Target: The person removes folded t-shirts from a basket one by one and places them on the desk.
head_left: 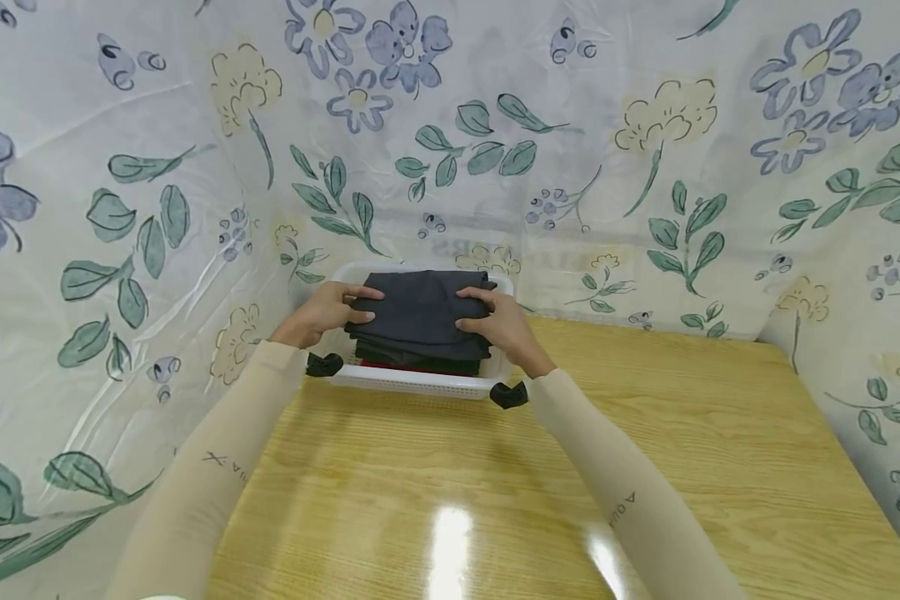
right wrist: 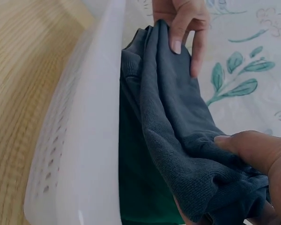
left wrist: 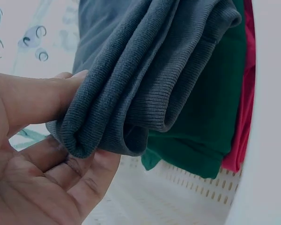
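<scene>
A folded dark grey garment [head_left: 420, 308] with ribbed edges lies over a stack of clothes in a white plastic basket [head_left: 412, 382]. My left hand [head_left: 328, 310] grips its left side, thumb on top and fingers beneath in the left wrist view. On the opposite side my right hand [head_left: 506, 327] grips it too, the thumb pressing on the cloth in the right wrist view. Under the grey garment show a green garment [left wrist: 201, 108] and a red one [left wrist: 243, 117], both folded. The undersides of my right fingers are mostly hidden by the cloth.
The basket stands at the back left of a wooden table [head_left: 645, 467], close against a floral sheet [head_left: 495, 125] that hangs behind and at both sides. Black handles [head_left: 508, 395] stick out at the basket's front corners.
</scene>
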`<state>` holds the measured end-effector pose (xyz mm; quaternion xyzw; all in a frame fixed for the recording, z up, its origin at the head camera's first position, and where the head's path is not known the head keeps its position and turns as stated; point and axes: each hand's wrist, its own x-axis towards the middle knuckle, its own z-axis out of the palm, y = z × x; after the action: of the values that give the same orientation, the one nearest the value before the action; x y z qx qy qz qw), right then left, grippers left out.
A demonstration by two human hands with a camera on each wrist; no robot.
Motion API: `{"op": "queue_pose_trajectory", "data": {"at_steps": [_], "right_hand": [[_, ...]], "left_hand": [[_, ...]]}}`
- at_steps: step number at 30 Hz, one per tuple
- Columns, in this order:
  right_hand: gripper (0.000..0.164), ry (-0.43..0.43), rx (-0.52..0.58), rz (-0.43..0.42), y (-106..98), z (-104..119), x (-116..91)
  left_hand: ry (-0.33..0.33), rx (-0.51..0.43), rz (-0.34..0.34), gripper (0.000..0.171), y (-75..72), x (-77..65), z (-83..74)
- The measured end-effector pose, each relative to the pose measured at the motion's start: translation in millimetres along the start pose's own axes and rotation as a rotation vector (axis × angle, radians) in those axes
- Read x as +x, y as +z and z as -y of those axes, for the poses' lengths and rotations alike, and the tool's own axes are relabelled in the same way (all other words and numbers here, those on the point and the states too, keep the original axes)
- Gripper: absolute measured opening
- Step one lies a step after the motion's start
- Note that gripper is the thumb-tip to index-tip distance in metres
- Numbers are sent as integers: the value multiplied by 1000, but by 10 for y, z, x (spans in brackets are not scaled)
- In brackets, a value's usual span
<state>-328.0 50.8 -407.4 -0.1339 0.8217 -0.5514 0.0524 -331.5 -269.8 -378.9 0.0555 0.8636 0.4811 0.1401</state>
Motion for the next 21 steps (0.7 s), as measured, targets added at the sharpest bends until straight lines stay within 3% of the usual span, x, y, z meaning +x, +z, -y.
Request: {"op": "queue_pose_trajectory", "data": {"at_steps": [21], "right_hand": [[48,38,-6,-1,-357,51,-160]], "left_hand": [[71,-8,-11,46,175,32,-230]]}}
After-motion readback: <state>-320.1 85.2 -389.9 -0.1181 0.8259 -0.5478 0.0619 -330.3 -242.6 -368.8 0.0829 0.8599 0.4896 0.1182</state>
